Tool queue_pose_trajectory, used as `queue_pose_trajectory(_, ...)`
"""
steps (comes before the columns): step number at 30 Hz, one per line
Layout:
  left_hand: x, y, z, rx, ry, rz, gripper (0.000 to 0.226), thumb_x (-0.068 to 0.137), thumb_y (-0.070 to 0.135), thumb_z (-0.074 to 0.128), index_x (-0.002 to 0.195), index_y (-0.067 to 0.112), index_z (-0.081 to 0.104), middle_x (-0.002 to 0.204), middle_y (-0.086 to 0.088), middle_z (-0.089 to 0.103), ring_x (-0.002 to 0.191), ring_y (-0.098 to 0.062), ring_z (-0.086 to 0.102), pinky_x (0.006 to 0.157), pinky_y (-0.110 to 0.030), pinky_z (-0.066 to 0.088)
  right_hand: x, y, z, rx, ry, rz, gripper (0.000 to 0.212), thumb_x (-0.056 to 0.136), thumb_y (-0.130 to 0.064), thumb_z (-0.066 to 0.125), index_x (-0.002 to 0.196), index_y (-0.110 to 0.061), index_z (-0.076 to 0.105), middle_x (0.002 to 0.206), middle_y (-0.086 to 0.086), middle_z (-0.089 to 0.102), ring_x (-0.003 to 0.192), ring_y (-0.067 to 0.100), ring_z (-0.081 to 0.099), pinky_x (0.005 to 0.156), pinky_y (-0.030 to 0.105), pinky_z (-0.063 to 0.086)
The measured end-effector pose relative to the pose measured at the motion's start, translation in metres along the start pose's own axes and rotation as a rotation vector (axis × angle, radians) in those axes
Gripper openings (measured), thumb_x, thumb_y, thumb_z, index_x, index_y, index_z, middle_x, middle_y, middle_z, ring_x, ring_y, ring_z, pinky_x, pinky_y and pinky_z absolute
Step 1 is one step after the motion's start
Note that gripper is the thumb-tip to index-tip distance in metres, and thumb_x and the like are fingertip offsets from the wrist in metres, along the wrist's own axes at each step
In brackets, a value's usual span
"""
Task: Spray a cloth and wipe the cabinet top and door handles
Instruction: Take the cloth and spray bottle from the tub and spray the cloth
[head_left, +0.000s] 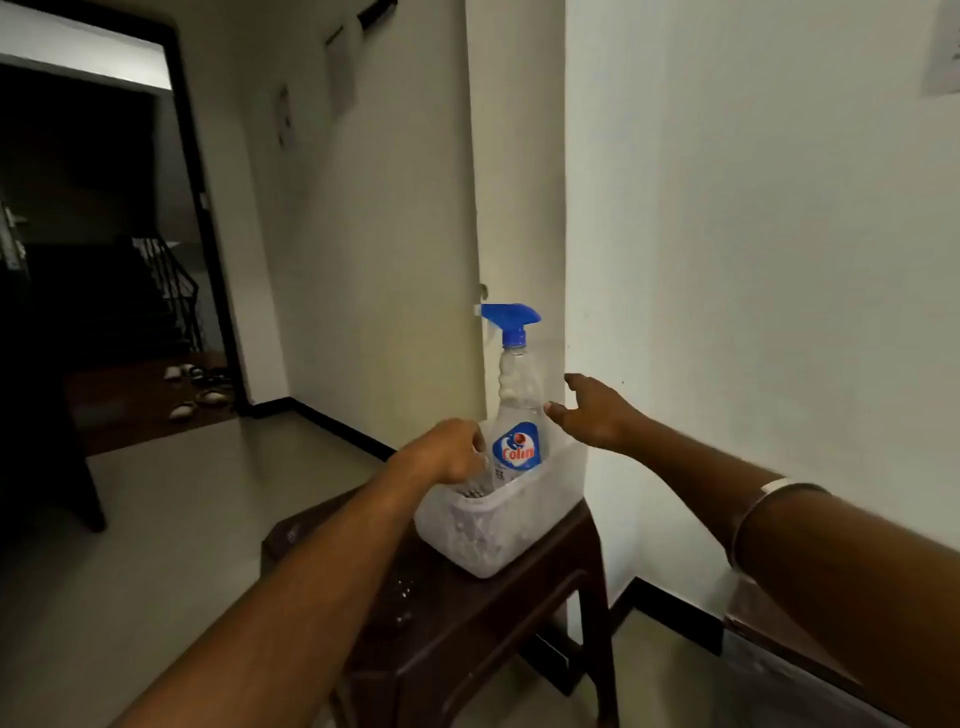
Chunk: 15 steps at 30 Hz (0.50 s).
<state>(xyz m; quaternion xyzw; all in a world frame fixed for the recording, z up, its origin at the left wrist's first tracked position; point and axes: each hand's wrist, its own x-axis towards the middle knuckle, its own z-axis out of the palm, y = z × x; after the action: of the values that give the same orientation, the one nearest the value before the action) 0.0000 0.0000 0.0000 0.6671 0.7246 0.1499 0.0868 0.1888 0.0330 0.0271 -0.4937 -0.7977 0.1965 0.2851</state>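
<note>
A clear spray bottle (517, 400) with a blue trigger head and a blue Colin label stands upright in a translucent white plastic tub (498, 535). My left hand (447, 452) reaches into the tub just left of the bottle, fingers curled downward; what they touch is hidden. My right hand (592, 410) hovers beside the bottle's right shoulder with thumb and fingers spread, a small gap from the bottle. No cloth is visible.
The tub sits on a small dark wooden table (467, 623) set against a white wall corner (566, 260). A door edge (475, 208) stands behind the bottle. Pale floor lies to the left, with an open dark doorway (104, 234) and shoes beyond.
</note>
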Motion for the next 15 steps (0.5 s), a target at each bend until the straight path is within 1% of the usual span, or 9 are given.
queue_pose_trajectory(2, 0.009, -0.004, 0.005, 0.098, -0.201, -0.039, 0.045, 0.088, 0.029, 0.063, 0.131, 0.018, 0.053, 0.134, -0.003, 0.055, 0.116, -0.021, 0.054, 0.102, -0.035, 0.045, 0.016, -0.002, 0.008, 0.052, 0.006, 0.011, 0.063, 0.095, -0.037, 0.053, 0.146, -0.009, 0.029, 0.15, 0.011, 0.04, 0.133, 0.029, 0.043, 0.102, 0.036, 0.042)
queue_pose_trajectory(4, 0.02, -0.005, 0.01, 0.16, -0.39, -0.063, 0.055, 0.087, 0.032, 0.064, 0.139, 0.023, 0.047, 0.142, -0.001, 0.049, 0.126, -0.022, 0.049, 0.109, -0.041, 0.04, 0.032, -0.006, 0.016, 0.139, -0.001, 0.025, 0.063, 0.094, -0.038, 0.054, 0.145, -0.011, 0.03, 0.147, 0.01, 0.043, 0.128, 0.029, 0.049, 0.097, 0.037, 0.046)
queue_pose_trajectory(6, 0.033, -0.002, 0.014, 0.226, -0.544, -0.063, 0.06, 0.089, 0.032, 0.062, 0.145, 0.027, 0.038, 0.15, 0.001, 0.04, 0.136, -0.024, 0.039, 0.114, -0.046, 0.033, 0.048, -0.009, 0.023, 0.252, -0.001, 0.027, 0.058, 0.094, -0.036, 0.055, 0.142, -0.012, 0.033, 0.14, 0.009, 0.049, 0.12, 0.029, 0.055, 0.093, 0.037, 0.049)
queue_pose_trajectory(8, 0.041, 0.001, 0.016, 0.297, -0.654, -0.04, 0.063, 0.091, 0.027, 0.061, 0.147, 0.029, 0.034, 0.154, 0.001, 0.034, 0.141, -0.027, 0.031, 0.116, -0.048, 0.028, 0.058, -0.012, 0.027, 0.353, 0.036, 0.014, 0.053, 0.093, -0.034, 0.056, 0.138, -0.014, 0.037, 0.133, 0.008, 0.055, 0.113, 0.027, 0.058, 0.092, 0.038, 0.05)
queue_pose_trajectory(10, 0.046, 0.005, 0.022, 0.408, -0.711, -0.005, 0.064, 0.091, 0.026, 0.063, 0.147, 0.03, 0.033, 0.154, 0.001, 0.032, 0.141, -0.028, 0.029, 0.116, -0.049, 0.027, 0.068, -0.012, 0.03, 0.405, 0.046, -0.004, 0.046, 0.093, -0.033, 0.056, 0.134, -0.014, 0.044, 0.127, 0.008, 0.059, 0.107, 0.024, 0.06, 0.093, 0.039, 0.051)
queue_pose_trajectory(13, 0.051, 0.008, 0.028, 0.532, -0.699, 0.016, 0.064, 0.091, 0.028, 0.063, 0.146, 0.033, 0.033, 0.153, 0.001, 0.033, 0.139, -0.028, 0.03, 0.114, -0.048, 0.029, 0.075, -0.011, 0.034, 0.451, 0.081, -0.017, 0.041, 0.093, -0.03, 0.058, 0.129, -0.012, 0.049, 0.12, 0.007, 0.062, 0.1, 0.022, 0.06, 0.091, 0.036, 0.05)
queue_pose_trajectory(15, 0.053, 0.009, 0.031, 0.536, -0.668, 0.006, 0.061, 0.091, 0.03, 0.063, 0.145, 0.031, 0.035, 0.15, 0.001, 0.038, 0.135, -0.027, 0.036, 0.112, -0.046, 0.031, 0.077, -0.008, 0.034, 0.458, 0.121, -0.022, 0.042, 0.09, -0.031, 0.061, 0.126, -0.012, 0.05, 0.117, 0.007, 0.062, 0.098, 0.021, 0.06, 0.088, 0.034, 0.05)
